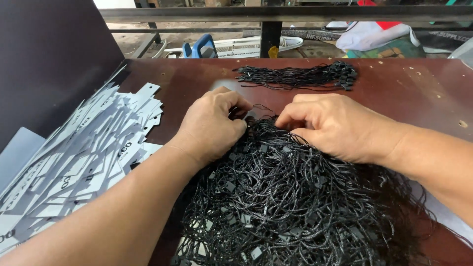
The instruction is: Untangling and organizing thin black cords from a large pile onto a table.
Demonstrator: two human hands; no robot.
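Head cam: left hand [213, 125] and right hand [329, 125] both pinch closed on strings at the far edge of the black string pile [290, 197] on the tabletop [419, 93]. Those loops look badly tangled, so I reckon pulling one could drag a whole clump along.

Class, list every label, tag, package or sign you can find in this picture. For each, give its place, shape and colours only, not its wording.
Pile of paper tags: left side of the brown table, beside the left hand; white rectangles with dark print, fanned over one another.
Printed banner: behind the table, past the metal rail; a pale strip with dark lettering.
No screens or packages show.
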